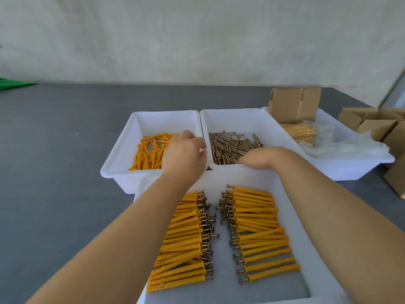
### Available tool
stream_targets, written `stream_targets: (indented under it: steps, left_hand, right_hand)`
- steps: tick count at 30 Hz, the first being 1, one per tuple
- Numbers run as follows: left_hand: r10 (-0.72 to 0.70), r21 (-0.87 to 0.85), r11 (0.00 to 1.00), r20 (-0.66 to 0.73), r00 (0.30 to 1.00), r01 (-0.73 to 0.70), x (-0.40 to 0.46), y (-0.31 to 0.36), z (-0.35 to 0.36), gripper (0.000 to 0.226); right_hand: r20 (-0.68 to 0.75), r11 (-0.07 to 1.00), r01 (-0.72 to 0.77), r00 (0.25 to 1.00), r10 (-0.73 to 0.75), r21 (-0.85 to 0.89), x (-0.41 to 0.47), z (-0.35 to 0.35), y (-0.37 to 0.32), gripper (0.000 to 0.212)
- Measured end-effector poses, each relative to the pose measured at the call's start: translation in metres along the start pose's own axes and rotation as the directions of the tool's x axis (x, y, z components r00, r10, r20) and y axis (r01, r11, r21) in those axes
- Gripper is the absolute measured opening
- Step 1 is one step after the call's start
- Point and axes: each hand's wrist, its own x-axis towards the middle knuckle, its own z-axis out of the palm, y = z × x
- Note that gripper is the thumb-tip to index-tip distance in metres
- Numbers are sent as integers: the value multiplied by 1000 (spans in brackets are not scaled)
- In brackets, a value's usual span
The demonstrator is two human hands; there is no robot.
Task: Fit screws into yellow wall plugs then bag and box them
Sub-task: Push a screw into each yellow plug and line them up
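Reaching: left hand over the bin of loose yellow wall plugs, its grip curled downward, contents not discernible; plugs lie directly beneath and to its left, long axes mostly running away from the person. Right hand at the near edge of the screws bin, fingers hidden, grip state not discernible; screws lie just ahead and left, jumbled. Assembled plugs lie in two rows in the near tray, behind both grips.

Yellow plugs, seemingly brass-toned screws, white trays, grey table.
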Motion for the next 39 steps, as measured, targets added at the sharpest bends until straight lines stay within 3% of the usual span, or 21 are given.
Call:
stream_targets:
  steps: [2, 4, 7, 9, 11, 14, 20, 23, 26, 28, 29, 32, 36, 39]
  left_hand:
    - [-230, 151, 968, 197, 953, 202, 6, -16, 0, 31]
    - [-383, 259, 919, 399, 833, 298, 10, -21, 2, 45]
    - [-446, 328, 893, 551, 705, 308, 16, -21, 5, 60]
    - [-451, 337, 891, 582, 677, 304, 17, -21, 4, 63]
    - [-428, 314, 903, 580, 693, 295, 17, -23, 3, 60]
    - [-388, 241, 921, 495, 777, 306, 14, -22, 5, 46]
    - [-331, -1, 941, 185, 925, 337, 8, -25, 2, 15]
    - [-317, -217, 927, -21, 948, 305, 6, -28, -1, 4]
    - [-339, -416, 867, -84, 937, 277, 6, -28, 0, 23]
    - [-343, -552, 796, -71, 937, 250, 6, -26, -2, 50]
    - [-331, -591, 773, -65, 941, 231, 6, -25, -2, 61]
    - [-272, -595, 783, -65, 960, 182, 3, -21, -4, 62]
    - [-271, -692, 708, -78, 959, 144, 1, -14, -7, 34]
    - [-280, -816, 559, -23, 960, 144, -3, -8, -12, 20]
  right_hand:
    - [15, 1000, -4, 1000, 4, 24, -3, -1, 0, 46]
    - [27, 998, -15, 1000, 13, 54, -4, -1, -1, 46]
    - [23, 997, -12, 1000, 10, 83, -3, 0, -2, 45]
    - [-47, 995, -2, 999, 7, 103, 1, 3, 2, 36]
    - [-140, 980, -11, 989, 39, 197, 4, 5, 6, 32]
    - [-195, 964, 35, 981, 18, 263, 2, 5, 11, 40]
    - [-287, 929, 152, 957, -52, 337, -1, 7, 19, 47]
    - [-284, 870, 213, 955, -89, 444, -5, 9, 21, 32]
    - [-295, 827, 308, 938, -182, 470, -11, 9, 23, 23]
    - [-326, 810, 367, 917, -231, 457, -13, 9, 24, 4]
    - [-347, 797, 390, 906, -243, 461, -13, 10, 26, 9]
    - [-424, 766, 423, 879, -218, 484, -13, 14, 25, 12]
    - [-686, 719, 528, 721, -99, 451, -9, 19, 13, 8]
    - [-833, 650, 625, 553, 23, 433, -10, 16, 7, 17]
